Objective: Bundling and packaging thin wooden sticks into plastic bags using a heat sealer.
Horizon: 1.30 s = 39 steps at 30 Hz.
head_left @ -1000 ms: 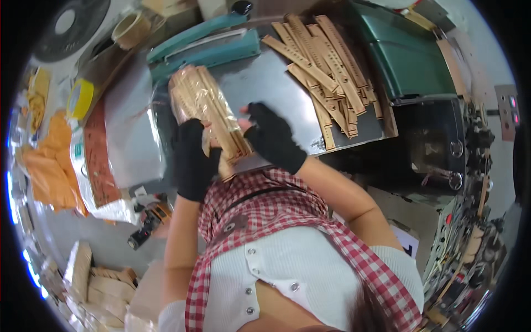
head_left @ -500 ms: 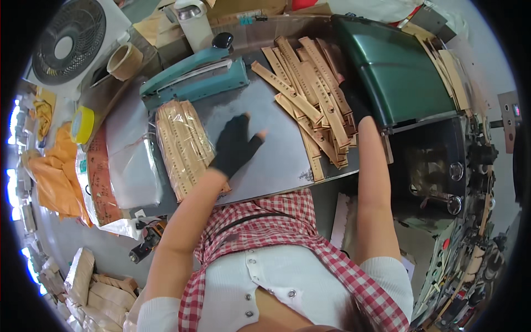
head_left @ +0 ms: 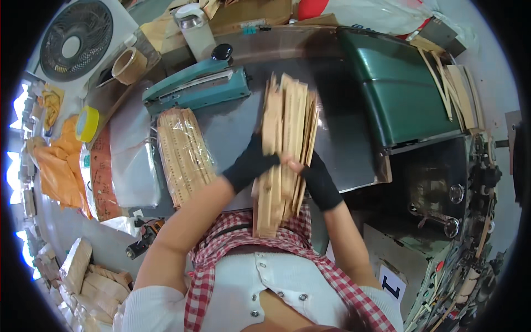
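A thick, uneven bundle of wooden rulers (head_left: 287,122) stands between my two hands, raised over the front edge of the table. My left hand (head_left: 251,165), in a black fingerless glove, grips its left side. From the right, my right hand (head_left: 318,180), gloved alike, closes round the other side; the thumbs nearly meet in front. Most other fingers are hidden behind the wood. The strips are slightly blurred, and some stick out further than others. To the left, a clear bag packed with rulers (head_left: 182,149) lies on the dark metal tabletop (head_left: 348,149).
A teal hand sealer (head_left: 202,91) stands at the back left, beside a white bottle (head_left: 194,33). Clear plastic bags (head_left: 133,171) lie at left, near yellow tape (head_left: 87,124). A green metal cover (head_left: 409,88) borders the right side. A fan (head_left: 74,44) sits far left.
The loose pile of rulers from the right of the table is now gathered upright between both hands. My left hand has closed on it; my right hand has come back toward me.
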Available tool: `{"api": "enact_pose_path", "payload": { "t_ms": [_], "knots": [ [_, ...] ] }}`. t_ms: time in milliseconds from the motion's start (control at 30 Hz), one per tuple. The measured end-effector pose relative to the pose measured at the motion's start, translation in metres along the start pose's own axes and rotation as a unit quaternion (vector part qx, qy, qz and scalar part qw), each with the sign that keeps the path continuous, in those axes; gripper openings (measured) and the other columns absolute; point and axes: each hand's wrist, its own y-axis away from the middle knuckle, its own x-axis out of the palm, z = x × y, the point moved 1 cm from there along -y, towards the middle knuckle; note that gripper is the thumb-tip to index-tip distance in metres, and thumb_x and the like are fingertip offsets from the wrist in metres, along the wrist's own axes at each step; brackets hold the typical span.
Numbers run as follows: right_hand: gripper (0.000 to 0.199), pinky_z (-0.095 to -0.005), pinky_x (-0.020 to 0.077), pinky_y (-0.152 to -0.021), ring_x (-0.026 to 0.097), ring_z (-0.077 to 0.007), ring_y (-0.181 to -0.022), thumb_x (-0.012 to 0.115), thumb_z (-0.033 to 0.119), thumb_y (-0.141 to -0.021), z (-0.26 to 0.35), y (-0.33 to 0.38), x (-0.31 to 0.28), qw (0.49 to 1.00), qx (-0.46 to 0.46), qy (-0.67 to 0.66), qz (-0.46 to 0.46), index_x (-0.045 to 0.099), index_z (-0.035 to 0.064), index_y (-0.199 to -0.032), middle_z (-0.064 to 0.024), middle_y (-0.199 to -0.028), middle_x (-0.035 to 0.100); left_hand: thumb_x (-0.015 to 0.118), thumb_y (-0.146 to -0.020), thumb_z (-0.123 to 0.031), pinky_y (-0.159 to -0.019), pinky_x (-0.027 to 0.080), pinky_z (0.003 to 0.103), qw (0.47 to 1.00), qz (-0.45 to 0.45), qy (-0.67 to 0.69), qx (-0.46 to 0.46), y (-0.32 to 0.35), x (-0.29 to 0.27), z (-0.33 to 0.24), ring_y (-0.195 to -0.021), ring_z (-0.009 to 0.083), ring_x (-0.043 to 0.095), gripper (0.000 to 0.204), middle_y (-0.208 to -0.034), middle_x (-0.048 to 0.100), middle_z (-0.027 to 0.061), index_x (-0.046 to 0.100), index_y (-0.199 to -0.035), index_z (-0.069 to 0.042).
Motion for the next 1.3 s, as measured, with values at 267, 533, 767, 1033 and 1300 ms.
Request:
{"api": "enact_pose_path", "payload": {
  "t_ms": [267, 533, 767, 1033, 1300],
  "knots": [
    [0.039, -0.0292, 0.0464, -0.083, 0.058, -0.0153, -0.092, 0.069, 0.022, -0.08, 0.005, -0.019, 0.046, 0.995, 0.09, -0.034, -0.008, 0.057, 0.0025, -0.112, -0.0062, -0.102, 0.061, 0.075, -0.079, -0.024, -0.075, 0.052, 0.029, 0.966, -0.134, 0.11, -0.194, 0.02, -0.023, 0.009, -0.09, 0.0147, 0.061, 0.051, -0.103, 0.062, 0.0095, 0.052, -0.115, 0.004],
    [0.069, -0.0293, 0.0465, -0.09, 0.058, -0.0186, -0.103, 0.073, 0.023, -0.072, -0.009, -0.005, 0.067, 0.989, 0.05, -0.114, 0.086, 0.044, -0.0007, -0.131, -0.0077, -0.117, 0.058, 0.075, -0.076, -0.015, -0.088, 0.049, 0.03, 0.963, -0.085, 0.242, -0.077, 0.067, -0.013, -0.048, -0.105, 0.0161, 0.056, 0.065, -0.117, 0.057, 0.0072, 0.044, -0.132, -0.003],
    [0.071, -0.0381, 0.0412, -0.099, 0.055, -0.0209, -0.112, 0.085, 0.027, -0.062, 0.055, -0.013, 0.061, 0.952, -0.196, 0.219, 0.09, 0.056, 0.0051, -0.122, -0.0123, -0.123, 0.056, 0.09, -0.059, -0.018, -0.098, 0.043, 0.035, 0.974, -0.056, -0.18, 0.122, 0.068, -0.045, -0.102, -0.121, 0.0224, 0.049, 0.112, -0.136, 0.042, 0.0139, 0.019, -0.146, -0.006],
    [0.141, -0.0379, 0.0365, -0.105, 0.046, -0.0276, -0.125, 0.094, 0.019, -0.051, 0.093, -0.038, 0.095, 0.932, -0.267, -0.04, 0.242, -0.007, 0.0118, -0.15, -0.016, -0.139, 0.041, 0.094, -0.05, -0.018, -0.102, 0.04, 0.036, 0.957, -0.005, 0.168, 0.237, 0.055, -0.058, -0.138, -0.123, 0.0234, 0.047, 0.137, -0.137, 0.042, 0.0135, 0.002, -0.15, -0.009],
    [0.128, -0.0379, 0.0365, -0.106, 0.043, -0.0257, -0.127, 0.089, 0.012, -0.06, 0.089, -0.062, 0.116, 0.899, -0.36, 0.19, 0.164, -0.001, 0.0114, -0.151, -0.0159, -0.141, 0.037, 0.096, -0.045, -0.02, -0.108, 0.032, 0.037, 0.969, -0.068, 0.032, 0.237, 0.042, -0.077, -0.118, -0.128, 0.025, 0.041, 0.135, -0.137, 0.041, 0.0139, 0.009, -0.147, -0.005]
  ]
}}
